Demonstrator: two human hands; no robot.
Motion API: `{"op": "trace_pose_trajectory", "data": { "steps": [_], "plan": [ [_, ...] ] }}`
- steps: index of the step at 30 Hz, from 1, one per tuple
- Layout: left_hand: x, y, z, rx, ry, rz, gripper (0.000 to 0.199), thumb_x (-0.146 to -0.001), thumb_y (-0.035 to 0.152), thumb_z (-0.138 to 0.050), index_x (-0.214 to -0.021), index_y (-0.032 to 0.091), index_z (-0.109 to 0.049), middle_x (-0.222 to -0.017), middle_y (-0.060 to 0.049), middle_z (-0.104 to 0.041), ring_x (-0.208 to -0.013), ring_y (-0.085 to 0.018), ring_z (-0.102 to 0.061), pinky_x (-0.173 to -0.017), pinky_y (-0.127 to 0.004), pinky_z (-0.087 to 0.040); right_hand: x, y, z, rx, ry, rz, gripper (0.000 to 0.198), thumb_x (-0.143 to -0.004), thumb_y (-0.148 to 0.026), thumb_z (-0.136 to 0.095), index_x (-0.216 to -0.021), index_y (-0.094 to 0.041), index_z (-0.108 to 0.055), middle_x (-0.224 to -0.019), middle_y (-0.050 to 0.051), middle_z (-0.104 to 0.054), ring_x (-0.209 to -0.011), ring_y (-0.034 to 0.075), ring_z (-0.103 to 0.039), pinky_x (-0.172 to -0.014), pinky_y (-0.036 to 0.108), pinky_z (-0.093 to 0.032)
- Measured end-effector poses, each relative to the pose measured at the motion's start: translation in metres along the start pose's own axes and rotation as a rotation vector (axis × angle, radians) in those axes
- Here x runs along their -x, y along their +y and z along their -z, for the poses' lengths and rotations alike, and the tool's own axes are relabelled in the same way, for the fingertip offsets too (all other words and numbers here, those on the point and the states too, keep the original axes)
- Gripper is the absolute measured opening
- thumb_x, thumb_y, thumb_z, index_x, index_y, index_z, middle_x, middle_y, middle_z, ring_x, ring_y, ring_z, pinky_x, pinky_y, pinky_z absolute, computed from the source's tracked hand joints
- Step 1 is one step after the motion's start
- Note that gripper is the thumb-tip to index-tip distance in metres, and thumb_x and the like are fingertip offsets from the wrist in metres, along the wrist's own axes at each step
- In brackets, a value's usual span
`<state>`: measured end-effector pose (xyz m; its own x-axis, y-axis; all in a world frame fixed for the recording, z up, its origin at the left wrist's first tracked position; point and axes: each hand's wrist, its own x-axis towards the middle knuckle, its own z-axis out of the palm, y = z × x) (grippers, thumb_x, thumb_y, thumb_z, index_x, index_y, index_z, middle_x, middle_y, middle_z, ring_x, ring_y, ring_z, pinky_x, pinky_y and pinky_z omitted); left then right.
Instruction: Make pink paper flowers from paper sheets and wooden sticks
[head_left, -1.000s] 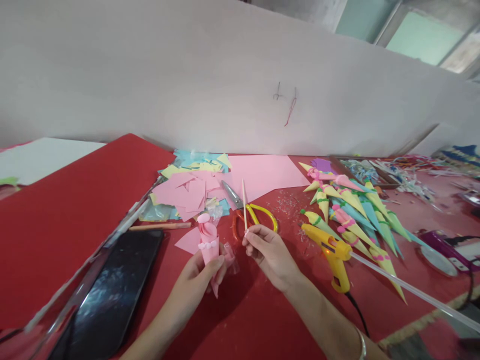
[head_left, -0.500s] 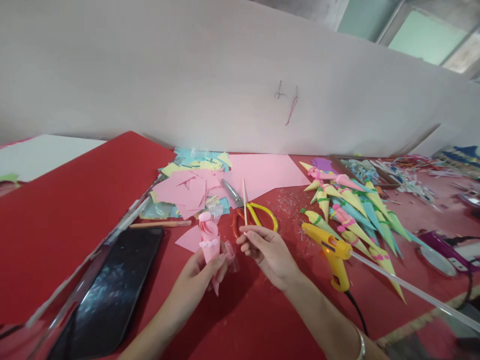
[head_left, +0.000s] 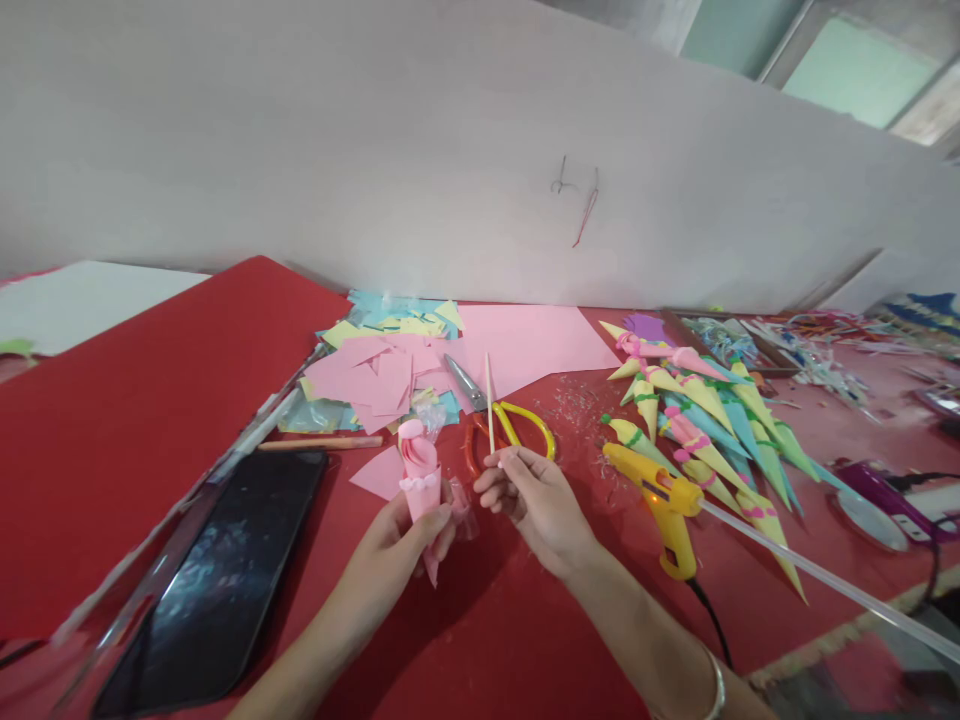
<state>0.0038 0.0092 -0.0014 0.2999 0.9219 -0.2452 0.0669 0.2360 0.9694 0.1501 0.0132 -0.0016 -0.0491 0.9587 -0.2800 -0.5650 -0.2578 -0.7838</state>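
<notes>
My left hand (head_left: 409, 540) is closed round a pink paper cone (head_left: 421, 500), which stands nearly upright, point down. A rolled pink top with a small pink ball and a pale scalloped band trims the cone. Crinkled clear plastic (head_left: 461, 508) shows beside my left fingers. In my right hand (head_left: 536, 505), thumb and fingers pinch a thin wooden stick (head_left: 489, 400) that points upward. Behind it lie scissors (head_left: 517, 430) with one red and one yellow handle. A pink paper piece (head_left: 377, 474) rests on the red table left of the cone.
Pink paper scraps (head_left: 367, 375) and a pink sheet (head_left: 540, 345) lie at the back. Finished paper cones (head_left: 705, 410) are heaped on the right by a yellow glue gun (head_left: 664, 500) with a long glue stick. A black phone (head_left: 225, 570) lies left, near a red board (head_left: 150, 430).
My right thumb and fingers have shifted slightly on the stick. The cone stays in my left hand, almost unmoved, and the view has tilted a little.
</notes>
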Motion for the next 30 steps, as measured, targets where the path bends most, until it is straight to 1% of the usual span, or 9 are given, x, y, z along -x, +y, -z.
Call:
{"op": "trace_pose_trajectory", "data": {
  "steps": [4,6,9,12,15,19,21,25,30],
  "plan": [
    [0.0008,0.0033,-0.0006,-0.012,-0.014,0.008,0.03,-0.071,0.04,-0.047,-0.05,0.019,-0.04,-0.044,0.006,-0.038,-0.041,-0.008,-0.035,-0.042,-0.02,-0.028,0.0002,-0.0002,0.0,0.041,0.008,0.05,0.022,-0.061,-0.035,-0.069,-0.062,-0.015,-0.06,-0.049,-0.004,-0.058,-0.039,0.003,-0.048,-0.04,0.015,-0.037],
    [0.0007,0.0033,-0.0003,-0.008,-0.022,0.002,0.03,-0.071,0.039,-0.047,-0.05,0.019,-0.04,-0.044,0.006,-0.039,-0.041,-0.008,-0.035,-0.042,-0.02,-0.028,0.0,0.0002,-0.0002,0.036,0.002,0.071,0.017,-0.06,-0.029,-0.071,-0.067,-0.015,-0.063,-0.057,-0.002,-0.062,-0.047,0.005,-0.053,-0.049,0.016,-0.042],
    [0.0003,0.0016,0.0008,0.006,-0.021,-0.004,0.029,-0.071,0.039,-0.047,-0.051,0.019,-0.04,-0.044,0.006,-0.039,-0.042,-0.008,-0.035,-0.043,-0.02,-0.028,-0.0002,0.0015,-0.0005,0.005,0.007,0.07,0.023,-0.06,-0.028,-0.071,-0.079,-0.016,-0.066,-0.071,0.001,-0.066,-0.06,0.008,-0.059,-0.06,0.02,-0.046],
    [0.0003,0.0002,0.0016,0.001,-0.022,-0.007,0.031,-0.072,0.039,-0.047,-0.05,0.019,-0.04,-0.044,0.006,-0.039,-0.043,-0.008,-0.036,-0.043,-0.02,-0.028,-0.0003,0.0022,0.0003,0.018,0.023,0.051,0.023,-0.063,-0.035,-0.068,-0.073,-0.015,-0.064,-0.061,0.0,-0.063,-0.05,0.007,-0.055,-0.052,0.019,-0.044],
    [0.0004,0.0004,0.0014,0.013,-0.036,-0.018,0.032,-0.073,0.04,-0.047,-0.049,0.019,-0.041,-0.044,0.006,-0.039,-0.044,-0.009,-0.037,-0.044,-0.021,-0.029,-0.0005,0.002,0.0017,0.071,0.04,0.118,0.024,-0.067,-0.037,-0.064,-0.06,-0.015,-0.059,-0.047,-0.005,-0.054,-0.037,0.003,-0.043,-0.041,0.016,-0.034],
    [-0.0007,0.0003,0.0012,0.011,-0.038,-0.026,0.032,-0.073,0.038,-0.046,-0.049,0.019,-0.04,-0.044,0.006,-0.039,-0.045,-0.009,-0.039,-0.046,-0.021,-0.032,-0.0001,0.0012,0.0008,0.078,0.036,0.153,0.014,-0.06,-0.025,-0.072,-0.065,-0.016,-0.063,-0.056,-0.004,-0.058,-0.049,0.003,-0.049,-0.051,0.016,-0.039],
    [-0.0014,-0.0008,0.0016,0.013,-0.041,-0.03,0.032,-0.073,0.039,-0.047,-0.049,0.019,-0.04,-0.044,0.006,-0.039,-0.045,-0.009,-0.039,-0.049,-0.021,-0.034,0.0004,0.0007,-0.0004,0.058,0.012,0.113,0.018,-0.06,-0.029,-0.071,-0.072,-0.016,-0.065,-0.06,-0.002,-0.06,-0.053,0.006,-0.053,-0.055,0.018,-0.042],
    [-0.0007,-0.0014,0.002,0.027,-0.074,-0.025,0.031,-0.074,0.042,-0.047,-0.053,0.019,-0.042,-0.046,0.006,-0.039,-0.045,-0.009,-0.037,-0.047,-0.02,-0.035,0.0008,0.0009,-0.0004,0.073,0.012,0.137,0.023,-0.067,-0.038,-0.064,-0.062,-0.016,-0.064,-0.048,-0.004,-0.054,-0.04,0.004,-0.045,-0.043,0.017,-0.037],
    [0.0046,0.0069,0.0004,-0.016,-0.157,0.009,0.026,-0.067,0.043,-0.056,-0.062,0.018,-0.05,-0.054,0.004,-0.046,-0.047,-0.009,-0.04,-0.046,-0.021,-0.037,0.0002,0.0042,0.0019,0.099,-0.002,0.2,0.008,-0.063,-0.021,-0.069,-0.07,-0.019,-0.067,-0.061,-0.004,-0.061,-0.052,0.004,-0.052,-0.054,0.016,-0.042]
  ]
}}
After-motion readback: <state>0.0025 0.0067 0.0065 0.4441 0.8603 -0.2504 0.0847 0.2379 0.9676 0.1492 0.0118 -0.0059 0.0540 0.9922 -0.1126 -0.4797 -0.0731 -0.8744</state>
